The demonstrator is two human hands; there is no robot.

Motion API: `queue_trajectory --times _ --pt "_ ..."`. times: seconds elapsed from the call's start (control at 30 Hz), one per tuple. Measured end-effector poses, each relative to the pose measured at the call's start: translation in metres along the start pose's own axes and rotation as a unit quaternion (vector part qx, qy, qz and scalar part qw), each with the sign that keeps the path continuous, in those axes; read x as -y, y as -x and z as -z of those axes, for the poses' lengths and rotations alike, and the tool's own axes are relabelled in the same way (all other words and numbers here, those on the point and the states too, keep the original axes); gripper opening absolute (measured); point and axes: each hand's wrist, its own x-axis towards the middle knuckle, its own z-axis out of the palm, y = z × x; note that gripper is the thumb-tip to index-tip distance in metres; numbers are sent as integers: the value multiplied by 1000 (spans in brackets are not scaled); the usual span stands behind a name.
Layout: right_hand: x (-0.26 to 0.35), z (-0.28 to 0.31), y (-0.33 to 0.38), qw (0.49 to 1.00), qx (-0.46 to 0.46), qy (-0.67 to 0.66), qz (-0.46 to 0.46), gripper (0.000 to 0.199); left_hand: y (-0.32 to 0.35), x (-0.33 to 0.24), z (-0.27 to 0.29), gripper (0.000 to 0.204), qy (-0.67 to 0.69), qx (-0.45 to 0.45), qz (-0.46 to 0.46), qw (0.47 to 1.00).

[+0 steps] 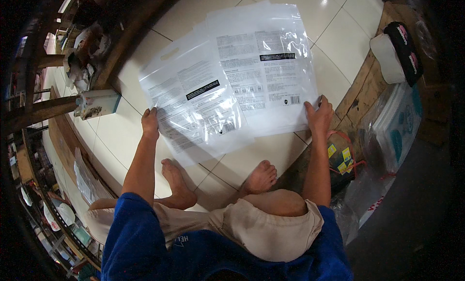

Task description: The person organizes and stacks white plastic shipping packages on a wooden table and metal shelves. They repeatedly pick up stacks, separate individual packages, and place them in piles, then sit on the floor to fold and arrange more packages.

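Note:
Two overlapping stacks of glossy printed plastic bags lie on the tiled floor in front of me. The left stack (193,106) sits at a slant, and a handle slot shows near its far edge. Black text, a dark bar and a barcode mark the right stack (276,82). My left hand (150,122) pinches the left edge of the left stack with thumb and fingers. At the near right edge of the other stack, my right hand (319,116) curls its fingers and thumb about the plastic. How many sheets each hand grips is hidden.
My bare feet stand just nearer than the bags. Along the right runs a wooden plank (361,90) with a black-and-white cloth item (397,53) on it. Wrapped plastic packs (392,123) lie beside it. A clear container (98,105) and wooden shelving stand at left.

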Motion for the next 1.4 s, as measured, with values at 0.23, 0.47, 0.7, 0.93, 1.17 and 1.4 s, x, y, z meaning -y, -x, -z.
queue_trajectory --times 0.23,0.47,0.7,0.93,1.17,1.4 --pt "-4 -3 1 999 4 -45 3 61 -11 8 6 16 43 18 0 999" --pt "-3 -5 2 994 12 -110 -7 59 -21 14 17 15 25 27 21 999" --pt "-11 -8 3 986 50 -153 -38 49 -20 15 14 16 60 42 16 997" --pt "-19 -11 4 988 50 -145 -26 41 -21 16 15 16 46 43 17 998" --pt "-28 -16 3 987 51 -149 -15 37 -18 14 12 16 55 43 12 997" --pt "-17 -8 9 984 13 -177 -32 24 -8 6 7 18 30 35 15 999"
